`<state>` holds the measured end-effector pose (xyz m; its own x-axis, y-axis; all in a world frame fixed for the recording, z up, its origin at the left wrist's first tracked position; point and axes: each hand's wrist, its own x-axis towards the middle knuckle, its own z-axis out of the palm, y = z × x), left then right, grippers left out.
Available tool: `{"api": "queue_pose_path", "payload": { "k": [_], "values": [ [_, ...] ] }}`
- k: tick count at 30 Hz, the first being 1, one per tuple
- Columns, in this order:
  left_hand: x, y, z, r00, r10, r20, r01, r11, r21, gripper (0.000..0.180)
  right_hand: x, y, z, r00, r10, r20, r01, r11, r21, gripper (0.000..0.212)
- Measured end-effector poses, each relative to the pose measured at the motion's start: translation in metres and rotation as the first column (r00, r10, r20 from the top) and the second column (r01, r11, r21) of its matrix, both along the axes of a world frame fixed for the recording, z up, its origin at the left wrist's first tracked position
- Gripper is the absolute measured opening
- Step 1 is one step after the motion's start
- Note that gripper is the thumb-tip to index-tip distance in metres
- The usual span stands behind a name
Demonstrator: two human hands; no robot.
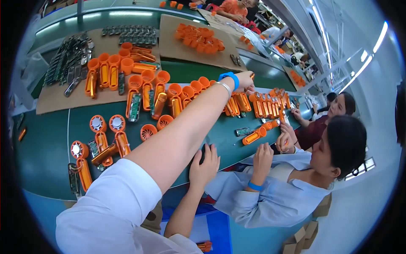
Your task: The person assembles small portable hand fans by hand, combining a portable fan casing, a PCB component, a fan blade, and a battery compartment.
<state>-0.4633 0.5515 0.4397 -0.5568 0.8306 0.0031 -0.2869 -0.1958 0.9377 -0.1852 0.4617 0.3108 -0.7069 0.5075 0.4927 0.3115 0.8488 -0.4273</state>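
My left hand point(242, 81), with a blue wristband and a bracelet, reaches across the table to the far right. Its fingers are drawn together above a row of orange fan housings point(231, 106); a small dark and orange bit shows at the fingertips, too small to name. My right hand point(204, 166) lies on the near table edge with its fingers stretched out. Beside its thumb is a dark patch that I cannot make out. Under my left forearm are loose round orange fan grilles point(148, 132). Three orange handheld fans with white hubs point(97, 124) lie at the left.
Cardboard sheets on the green table point(46, 139) bear green circuit boards point(63, 63) and orange rings point(198, 38). At my right a person in a light blue shirt point(270, 199) handles orange parts. More people sit beyond. A blue bin point(220, 228) stands below the table edge.
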Motion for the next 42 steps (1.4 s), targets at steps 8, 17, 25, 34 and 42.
{"api": "queue_pose_path", "payload": {
  "k": [8,17,25,34,42],
  "values": [
    [-0.019,0.020,-0.026,0.997,0.016,-0.077,-0.021,0.997,-0.071,0.066,0.003,0.001,0.003,1.000,-0.018,0.009,0.019,0.999,-0.039,0.033],
    [-0.015,0.021,-0.030,0.991,0.088,0.105,-0.089,0.996,0.008,0.042,0.001,-0.003,0.005,1.000,-0.028,-0.009,0.027,0.997,-0.075,0.034],
    [-0.015,0.033,-0.030,0.995,0.094,0.036,-0.092,0.995,-0.045,0.021,0.001,-0.002,0.007,0.998,-0.044,-0.033,0.040,0.995,-0.093,0.033],
    [-0.008,0.015,-0.042,0.987,0.156,0.025,-0.156,0.988,-0.020,0.020,0.006,-0.005,0.002,0.999,-0.037,-0.008,0.036,0.998,-0.060,0.034],
    [-0.023,0.037,-0.055,0.794,0.068,-0.605,-0.211,0.963,-0.169,0.022,-0.001,0.001,0.002,1.000,-0.011,0.003,0.011,0.999,-0.033,0.035]
  ]
}}
